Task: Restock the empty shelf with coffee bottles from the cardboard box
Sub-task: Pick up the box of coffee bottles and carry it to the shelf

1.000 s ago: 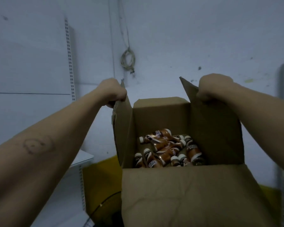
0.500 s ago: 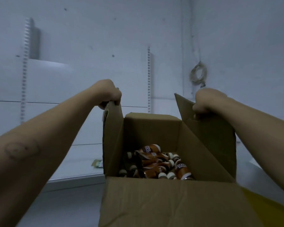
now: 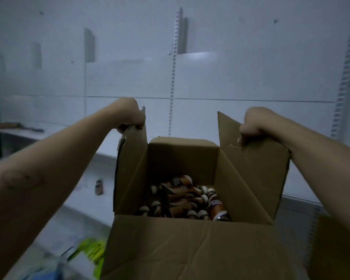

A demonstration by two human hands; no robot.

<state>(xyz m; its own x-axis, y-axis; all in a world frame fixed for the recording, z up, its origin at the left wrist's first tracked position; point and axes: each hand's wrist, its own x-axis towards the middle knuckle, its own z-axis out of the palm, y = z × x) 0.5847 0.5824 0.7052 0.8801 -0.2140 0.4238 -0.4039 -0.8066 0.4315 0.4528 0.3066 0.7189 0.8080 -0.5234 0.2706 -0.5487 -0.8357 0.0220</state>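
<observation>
The cardboard box was held open in front of the person, with all four flaps raised or folded out. The left hand gripped the top edge of the left flap, fingers clenched over the cardboard. The right hand gripped the top edge of the right flap in the same way, fingers curled over it. The near flap lay folded toward the camera.

The coffee bottles lay at the bottom of the box in a loose pile, on their sides and overlapping, with brown labels and pale caps. Their number could not be told.

Behind the box stood white shelving: a bare shelf ran to the left at about the level of the hands, and a slotted upright rose behind the box. A yellow-green item, blurred, lay at lower left.
</observation>
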